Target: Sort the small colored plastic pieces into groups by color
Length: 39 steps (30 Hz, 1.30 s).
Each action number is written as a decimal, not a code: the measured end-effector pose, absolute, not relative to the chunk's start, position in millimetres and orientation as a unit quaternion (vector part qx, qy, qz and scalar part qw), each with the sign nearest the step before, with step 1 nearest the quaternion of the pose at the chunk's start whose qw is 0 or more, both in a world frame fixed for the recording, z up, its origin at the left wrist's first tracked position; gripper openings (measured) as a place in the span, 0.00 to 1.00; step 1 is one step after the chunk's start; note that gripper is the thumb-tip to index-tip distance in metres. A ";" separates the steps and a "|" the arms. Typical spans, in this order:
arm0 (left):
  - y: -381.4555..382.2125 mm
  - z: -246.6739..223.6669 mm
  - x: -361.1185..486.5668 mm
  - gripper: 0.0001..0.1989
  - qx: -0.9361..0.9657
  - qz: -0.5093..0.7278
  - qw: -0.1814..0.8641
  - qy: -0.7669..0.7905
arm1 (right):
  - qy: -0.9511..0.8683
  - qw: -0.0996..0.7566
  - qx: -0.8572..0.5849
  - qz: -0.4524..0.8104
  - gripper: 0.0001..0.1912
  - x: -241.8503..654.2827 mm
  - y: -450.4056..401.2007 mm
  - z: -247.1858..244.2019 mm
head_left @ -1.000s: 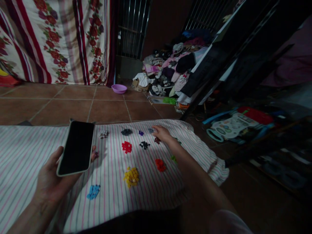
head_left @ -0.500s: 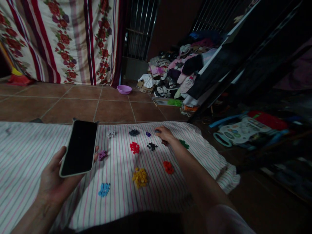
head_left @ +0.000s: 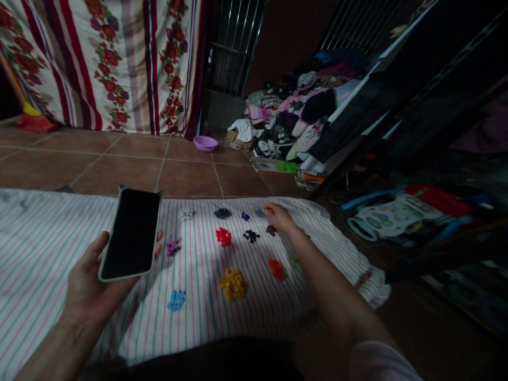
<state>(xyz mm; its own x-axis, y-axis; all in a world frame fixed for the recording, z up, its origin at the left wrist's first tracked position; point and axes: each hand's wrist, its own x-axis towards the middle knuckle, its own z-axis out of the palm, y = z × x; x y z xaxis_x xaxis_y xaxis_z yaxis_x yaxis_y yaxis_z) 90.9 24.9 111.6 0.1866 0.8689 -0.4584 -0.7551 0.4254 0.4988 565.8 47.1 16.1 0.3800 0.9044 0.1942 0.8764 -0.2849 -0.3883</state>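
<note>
My left hand [head_left: 93,286] grips a phone [head_left: 130,235] with a dark screen and a pale case, above the striped cloth. My right hand [head_left: 277,216] reaches to the far part of the cloth, fingertips beside a small grey-blue pile [head_left: 260,212]; whether they pinch a piece is too small to tell. Just below that hand sits a brown pile [head_left: 271,230]. Around lie small piles: black [head_left: 251,236], purple [head_left: 245,216], dark grey [head_left: 223,212], red [head_left: 223,237], orange-red [head_left: 277,269], yellow [head_left: 232,284], light blue [head_left: 177,300], violet [head_left: 172,247] and whitish [head_left: 187,214].
The striped cloth [head_left: 32,254] covers the near area, with brown floor tiles [head_left: 135,166] beyond. A purple basin [head_left: 205,144] stands near a floral curtain [head_left: 135,63]. Clothes [head_left: 293,114] are heaped at the back; a toy panel [head_left: 392,214] lies right.
The view has shifted slightly. My right fingertips have moved a little right of the grey-blue pile, which now shows more. My left hand still holds the phone.
</note>
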 end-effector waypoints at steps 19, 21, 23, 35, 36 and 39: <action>25.7 106.5 87.4 0.29 0.093 0.540 0.770 0.327 | -0.591 0.137 -0.794 0.017 0.20 534.1 26.0 31.2; 25.1 106.5 86.0 0.28 0.077 0.541 0.776 0.314 | -0.616 0.156 -0.772 0.012 0.19 526.3 29.3 32.0; 24.3 107.2 84.7 0.28 0.067 0.540 0.781 0.306 | -0.638 0.168 -0.751 0.019 0.18 515.5 34.9 31.9; 27.4 110.6 75.3 0.22 0.053 0.552 0.778 0.295 | -0.692 0.108 -0.711 0.064 0.19 487.3 61.7 22.9; 27.5 110.4 74.8 0.22 0.053 0.553 0.778 0.294 | -0.690 0.107 -0.713 0.064 0.18 487.5 62.7 22.9; 27.2 110.0 74.1 0.21 0.048 0.556 0.777 0.290 | -0.681 0.109 -0.722 0.060 0.15 487.3 65.0 22.3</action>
